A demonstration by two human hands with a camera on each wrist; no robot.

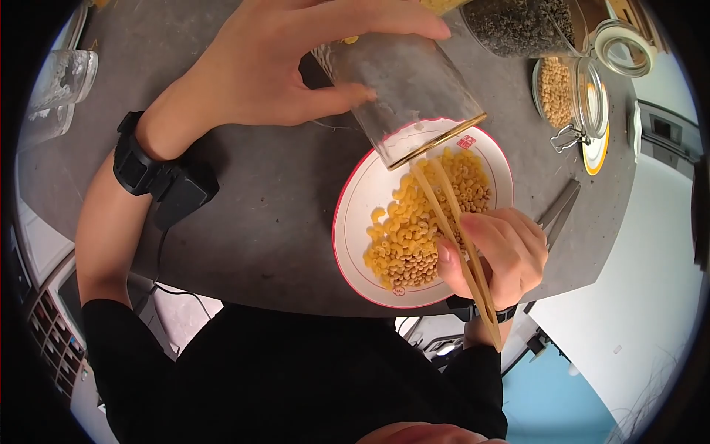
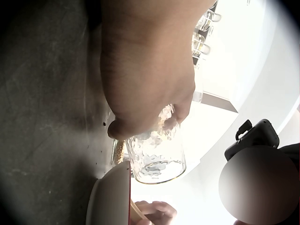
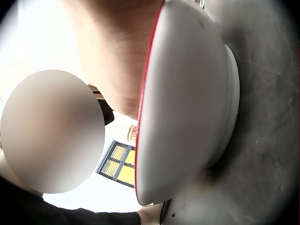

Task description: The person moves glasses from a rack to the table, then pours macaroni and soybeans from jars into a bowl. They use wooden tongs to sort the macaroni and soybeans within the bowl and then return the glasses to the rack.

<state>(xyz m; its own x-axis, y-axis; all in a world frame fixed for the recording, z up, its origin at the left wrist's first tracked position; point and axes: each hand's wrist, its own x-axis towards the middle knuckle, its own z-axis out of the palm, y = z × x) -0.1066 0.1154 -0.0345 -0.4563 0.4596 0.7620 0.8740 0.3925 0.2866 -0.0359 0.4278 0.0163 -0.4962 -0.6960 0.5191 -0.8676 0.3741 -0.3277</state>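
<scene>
My left hand holds a clear glass with a gold rim, thumb and fingers on opposite sides. The glass is tilted, its mouth over a white bowl with a red rim. In the left wrist view the rippled wall of the glass shows below the fingers. Yellow elbow macaroni and tan beans lie in the bowl. My right hand grips wooden chopsticks, their tips close by the glass rim. The bowl's outer side fills much of the right wrist view.
At the back right are a container of dark dried bits, a clip-top jar of beans and a round clip lid. A yellow-rimmed plate and a long metal utensil lie rightward. Clear glassware stands far left.
</scene>
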